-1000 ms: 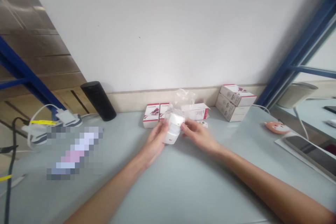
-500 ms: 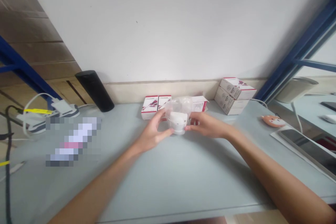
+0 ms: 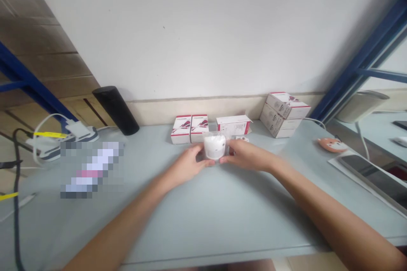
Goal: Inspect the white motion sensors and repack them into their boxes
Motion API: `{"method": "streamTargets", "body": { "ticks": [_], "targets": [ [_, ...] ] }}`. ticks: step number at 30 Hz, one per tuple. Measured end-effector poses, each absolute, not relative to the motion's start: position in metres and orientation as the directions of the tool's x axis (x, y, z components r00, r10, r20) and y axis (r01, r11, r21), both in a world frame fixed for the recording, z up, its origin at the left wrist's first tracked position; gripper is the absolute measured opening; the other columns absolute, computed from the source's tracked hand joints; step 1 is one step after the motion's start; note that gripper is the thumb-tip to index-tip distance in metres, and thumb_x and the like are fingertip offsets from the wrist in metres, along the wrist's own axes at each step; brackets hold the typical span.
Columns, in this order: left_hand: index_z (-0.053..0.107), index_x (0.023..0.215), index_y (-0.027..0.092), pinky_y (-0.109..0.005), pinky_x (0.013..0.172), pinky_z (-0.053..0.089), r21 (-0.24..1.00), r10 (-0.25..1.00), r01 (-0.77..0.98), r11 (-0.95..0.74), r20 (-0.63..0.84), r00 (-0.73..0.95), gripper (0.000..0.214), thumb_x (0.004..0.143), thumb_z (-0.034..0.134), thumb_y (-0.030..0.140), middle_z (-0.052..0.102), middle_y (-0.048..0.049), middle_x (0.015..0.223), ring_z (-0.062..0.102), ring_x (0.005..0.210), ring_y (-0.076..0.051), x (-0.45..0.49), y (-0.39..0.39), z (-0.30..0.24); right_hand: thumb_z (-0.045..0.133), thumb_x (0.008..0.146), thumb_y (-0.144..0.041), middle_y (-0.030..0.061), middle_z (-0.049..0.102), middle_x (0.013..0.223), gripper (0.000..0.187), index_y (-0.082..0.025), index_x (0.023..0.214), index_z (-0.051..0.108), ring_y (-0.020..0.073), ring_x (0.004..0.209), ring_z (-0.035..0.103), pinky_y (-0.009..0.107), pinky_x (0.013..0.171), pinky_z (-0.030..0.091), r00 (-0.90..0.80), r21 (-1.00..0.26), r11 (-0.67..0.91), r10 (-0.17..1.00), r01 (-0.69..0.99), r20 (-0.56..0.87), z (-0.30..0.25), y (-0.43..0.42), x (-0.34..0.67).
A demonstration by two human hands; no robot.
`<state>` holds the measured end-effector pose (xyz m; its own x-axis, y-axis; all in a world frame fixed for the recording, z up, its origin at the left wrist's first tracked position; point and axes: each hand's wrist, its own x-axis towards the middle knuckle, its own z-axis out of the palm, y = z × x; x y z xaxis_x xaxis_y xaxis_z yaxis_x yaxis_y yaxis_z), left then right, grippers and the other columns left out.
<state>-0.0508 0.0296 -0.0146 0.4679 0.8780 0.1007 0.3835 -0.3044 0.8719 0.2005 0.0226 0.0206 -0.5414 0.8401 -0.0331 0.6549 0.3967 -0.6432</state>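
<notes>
1 white device btwn your 2 hands: left hand & right hand, fingers clamped on it. Behind, 5 boxes on desk: 2 paired, 1 alone, 2 stacked.

On the table the small device sat between the left hand and right hand. Just behind it stood two boxes side by side, a third box right of them, a stack of boxes farther right, and a cylinder far left.
</notes>
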Motion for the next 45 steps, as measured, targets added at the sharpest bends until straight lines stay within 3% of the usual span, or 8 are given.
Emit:
{"method": "streamTargets", "body": {
  "ticks": [4, 9, 16, 20, 26, 33, 39, 45],
  "targets": [
    [0.067, 0.134, 0.027, -0.051, 0.114, 0.045, 0.828, 0.899, 0.447, -0.34, 0.146, 0.412, 0.059, 0.08, 0.086, 0.041, 0.067, -0.009, 0.144, 0.06, 0.133, -0.037, -0.05, 0.031, -0.017, 0.074, 0.089, -0.049, 0.0067, 0.075, 0.106, 0.042, -0.023, 0.12, 0.066, 0.0225, 0.083, 0.065, 0.031, 0.07, 0.045, -0.538, -0.647, 0.386, 0.841, 0.658, -0.045, 0.02, 0.021, 0.2],
    [0.057, 0.143, 0.026, -0.045, 0.111, 0.049, 0.903, 0.874, 0.248, -0.35, 0.219, 0.433, 0.071, 0.08, 0.087, 0.042, 0.066, -0.0101, 0.143, 0.063, 0.13, -0.032, -0.049, 0.029, -0.012, 0.071, 0.092, -0.044, 0.0075, 0.076, 0.109, 0.034, -0.024, 0.12, 0.068, 0.0249, 0.087, 0.068, 0.033, 0.075, 0.047, -0.532, -0.629, 0.424, 0.847, 0.652, 0.019, 0.016, 0.019, 0.193],
    [0.07, 0.126, 0.021, -0.041, 0.091, 0.059, 0.946, 0.919, 0.25, -0.207, 0.101, 0.381, 0.057, 0.078, 0.088, 0.045, 0.077, -0.0113, 0.123, 0.074, 0.106, -0.031, -0.046, 0.025, -0.011, 0.076, 0.088, -0.036, 0.0119, 0.073, 0.126, 0.043, -0.024, 0.128, 0.068, 0.0319, 0.106, 0.069, 0.038, 0.086, 0.051, -0.554, -0.595, 0.481, 0.829, 0.643, 0.072, 0.004, 0.019, 0.186],
    [0.073, 0.121, 0.017, -0.042, 0.095, 0.057, 0.976, 0.954, 0.098, -0.196, 0.167, 0.247, 0.056, 0.076, 0.09, 0.044, 0.078, -0.0129, 0.121, 0.073, 0.111, -0.033, -0.046, 0.026, -0.003, 0.071, 0.091, -0.039, 0.0113, 0.073, 0.121, 0.039, -0.022, 0.126, 0.066, 0.0274, 0.098, 0.069, 0.038, 0.084, 0.053, -0.545, -0.734, 0.468, 0.823, 0.493, 0.159, 0.002, 0.02, 0.185],
    [0.071, 0.127, 0.016, -0.04, 0.1, 0.055, 0.959, 0.981, -0.281, -0.048, 0.098, 0.167, 0.05, 0.086, 0.082, 0.042, 0.072, -0.015, 0.134, 0.066, 0.126, -0.033, -0.051, 0.032, 0.011, 0.067, 0.095, -0.04, 0.0016, 0.071, 0.087, 0.048, -0.022, 0.138, 0.057, 0.0199, 0.082, 0.065, 0.034, 0.076, 0.05, -0.421, -0.938, 0.267, 0.894, 0.219, 0.156, 0.007, 0.023, 0.181],
    [0.072, 0.127, 0.018, -0.034, 0.096, 0.058, 0.868, 0.992, -0.491, 0.075, -0.012, 0.129, 0.042, 0.088, 0.08, 0.034, 0.069, -0.0119, 0.14, 0.065, 0.126, -0.026, -0.056, 0.036, 0.015, 0.064, 0.096, -0.048, -0.005, 0.053, 0.068, 0.028, -0.024, 0.111, 0.066, 0.0142, 0.065, 0.051, 0.03, 0.066, 0.044, 0.0, -0.963, 0.26, 0.966, 0.065, 0.26, 0.022, 0.023, 0.183],
    [0.074, 0.119, 0.017, -0.033, 0.093, 0.06, 0.829, 0.983, -0.539, 0.149, -0.067, 0.168, 0.034, 0.087, 0.08, 0.027, 0.071, -0.0116, 0.135, 0.066, 0.122, -0.025, -0.05, 0.032, 0.017, 0.071, 0.089, -0.048, 0.0022, 0.068, 0.091, 0.038, -0.022, 0.117, 0.064, 0.0162, 0.073, 0.064, 0.032, 0.067, 0.05, -0.193, -0.972, 0.208, 0.964, 0.112, 0.184, 0.01, 0.02, 0.169],
    [0.072, 0.124, 0.018, -0.036, 0.099, 0.061, 0.84, 0.986, -0.525, 0.133, -0.062, 0.152, 0.038, 0.087, 0.079, 0.029, 0.068, -0.0112, 0.14, 0.062, 0.131, -0.029, -0.044, 0.027, 0.02, 0.072, 0.085, -0.037, 0.0024, 0.07, 0.087, 0.023, -0.021, 0.1, 0.067, 0.0157, 0.074, 0.062, 0.03, 0.066, 0.049, 0.044, -0.984, 0.175, 0.983, 0.034, 0.177, 0.0, 0.025, 0.167]
  ]
}}
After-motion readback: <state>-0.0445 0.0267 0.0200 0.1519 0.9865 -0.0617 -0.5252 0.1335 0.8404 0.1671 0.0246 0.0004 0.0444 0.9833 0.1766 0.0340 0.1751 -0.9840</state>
